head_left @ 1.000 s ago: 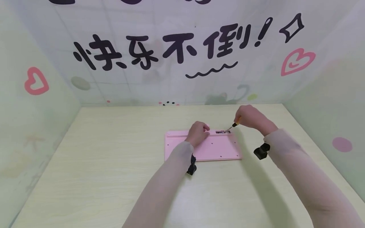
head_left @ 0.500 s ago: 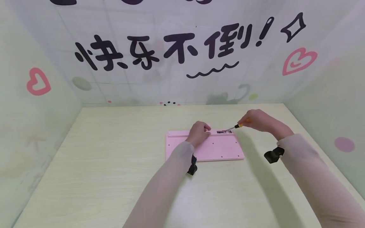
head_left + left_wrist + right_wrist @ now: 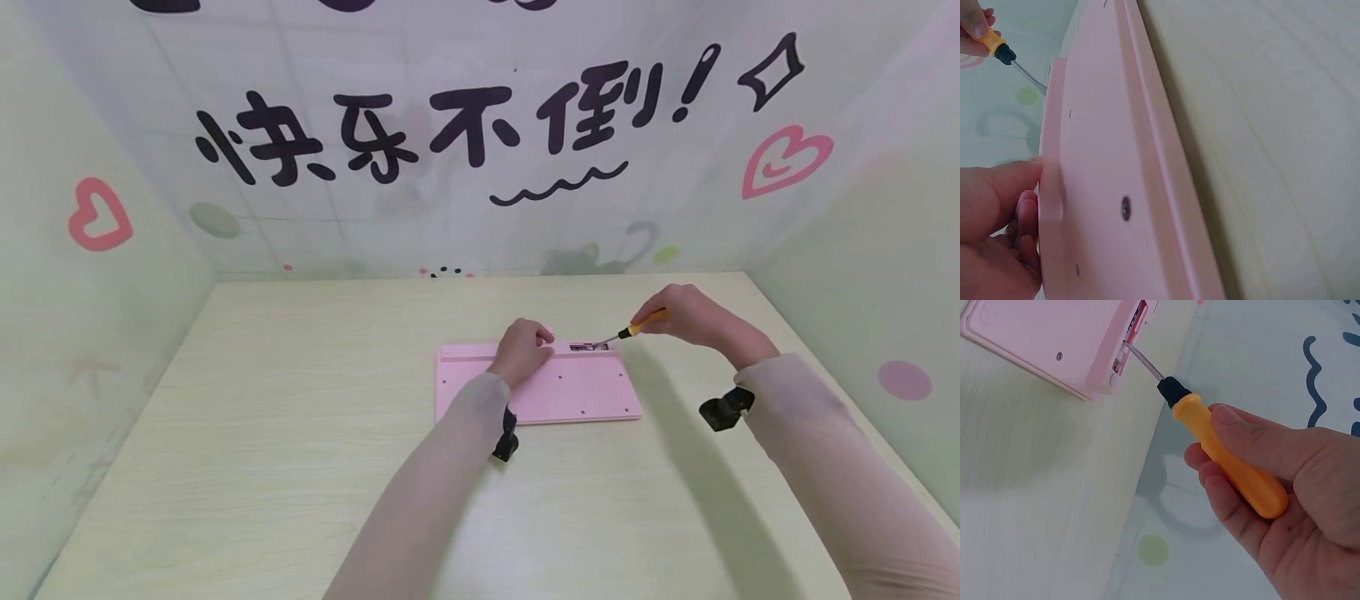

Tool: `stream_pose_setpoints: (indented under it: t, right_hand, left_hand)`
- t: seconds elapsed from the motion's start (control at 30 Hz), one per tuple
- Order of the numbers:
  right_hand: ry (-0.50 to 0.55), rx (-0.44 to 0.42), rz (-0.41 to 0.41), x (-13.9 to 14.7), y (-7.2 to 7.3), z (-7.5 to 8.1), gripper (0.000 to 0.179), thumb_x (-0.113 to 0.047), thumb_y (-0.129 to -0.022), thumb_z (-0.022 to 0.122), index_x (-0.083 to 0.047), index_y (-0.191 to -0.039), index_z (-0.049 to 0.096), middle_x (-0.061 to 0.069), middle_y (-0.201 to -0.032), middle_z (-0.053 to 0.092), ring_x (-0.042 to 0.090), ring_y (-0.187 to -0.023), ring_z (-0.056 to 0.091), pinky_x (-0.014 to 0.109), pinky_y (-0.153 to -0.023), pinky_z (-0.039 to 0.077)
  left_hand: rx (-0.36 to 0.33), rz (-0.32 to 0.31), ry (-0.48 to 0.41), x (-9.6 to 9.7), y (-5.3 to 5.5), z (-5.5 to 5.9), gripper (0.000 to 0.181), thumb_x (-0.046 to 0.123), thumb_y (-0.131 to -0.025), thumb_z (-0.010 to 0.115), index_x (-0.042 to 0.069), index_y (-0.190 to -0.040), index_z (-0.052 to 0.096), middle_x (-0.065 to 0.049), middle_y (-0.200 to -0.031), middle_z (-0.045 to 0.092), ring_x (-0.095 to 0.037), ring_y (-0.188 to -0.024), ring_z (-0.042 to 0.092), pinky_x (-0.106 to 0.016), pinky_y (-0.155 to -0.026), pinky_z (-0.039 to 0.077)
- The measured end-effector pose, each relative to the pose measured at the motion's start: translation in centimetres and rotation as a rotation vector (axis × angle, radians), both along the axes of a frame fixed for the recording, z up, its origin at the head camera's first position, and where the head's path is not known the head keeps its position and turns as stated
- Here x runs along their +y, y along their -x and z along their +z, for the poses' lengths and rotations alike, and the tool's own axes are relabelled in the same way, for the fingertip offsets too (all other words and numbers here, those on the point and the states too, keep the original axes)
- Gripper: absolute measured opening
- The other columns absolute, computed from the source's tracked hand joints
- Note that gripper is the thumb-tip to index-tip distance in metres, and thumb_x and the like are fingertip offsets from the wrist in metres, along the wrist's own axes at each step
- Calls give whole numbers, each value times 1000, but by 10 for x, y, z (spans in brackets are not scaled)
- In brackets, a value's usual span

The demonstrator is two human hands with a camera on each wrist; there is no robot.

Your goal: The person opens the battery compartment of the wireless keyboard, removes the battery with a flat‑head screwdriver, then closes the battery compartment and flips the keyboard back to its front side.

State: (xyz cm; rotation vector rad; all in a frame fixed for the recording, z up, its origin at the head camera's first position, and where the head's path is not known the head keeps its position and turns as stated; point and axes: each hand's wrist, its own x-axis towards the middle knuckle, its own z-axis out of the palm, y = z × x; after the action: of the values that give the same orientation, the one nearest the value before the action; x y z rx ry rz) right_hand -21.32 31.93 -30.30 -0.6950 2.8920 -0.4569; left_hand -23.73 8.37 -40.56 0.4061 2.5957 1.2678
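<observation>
A pink keyboard (image 3: 577, 392) lies underside up on the table, screws showing in its flat face. Its raised far ridge holds an open narrow slot (image 3: 1135, 325) with dark and metallic parts inside. My left hand (image 3: 519, 354) holds that ridge near its middle; the left wrist view shows thumb and curled fingers (image 3: 1025, 219) against the edge. In my right hand (image 3: 684, 315) is a hand tool (image 3: 1232, 459) with an orange handle, black collar and thin, slightly bent metal shaft. Fingers and thumb wrap the handle. The tool's tip reaches into the slot's right part.
The pale wood-grain table (image 3: 285, 433) extends around the keyboard. A printed backdrop (image 3: 420, 225) rises behind it, with side walls left and right. Black wrist cameras (image 3: 726, 408) hang below both forearms.
My right hand has shifted right and a little lower, tilting the tool flatter, with more of its orange handle showing. The tip stays at the slot. My left hand keeps its place.
</observation>
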Motion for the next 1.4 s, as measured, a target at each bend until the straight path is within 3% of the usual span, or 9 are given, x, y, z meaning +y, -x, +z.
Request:
stream_pose_setpoints:
  t: [0.77, 1.4]
  right_hand:
    - [-41, -74, 25, -16, 13, 19, 11, 2, -79, 67, 2, -89, 71, 11, -86, 68, 28, -82, 63, 41, -73, 51]
    - [-75, -103, 1, -26, 18, 19, 9, 5, -79, 66, 5, -87, 70, 12, -83, 67, 27, -79, 62, 42, -73, 51]
  left_hand:
    - [-10, 0, 5, -2, -1, 2, 13, 10, -86, 64, 9, -99, 66, -2, -98, 52, -15, -88, 49, -26, -79, 42]
    - [0, -7, 11, -2, -2, 3, 13, 10, -86, 64, 8, -99, 66, -2, -96, 51, -15, -87, 48, -25, -77, 42]
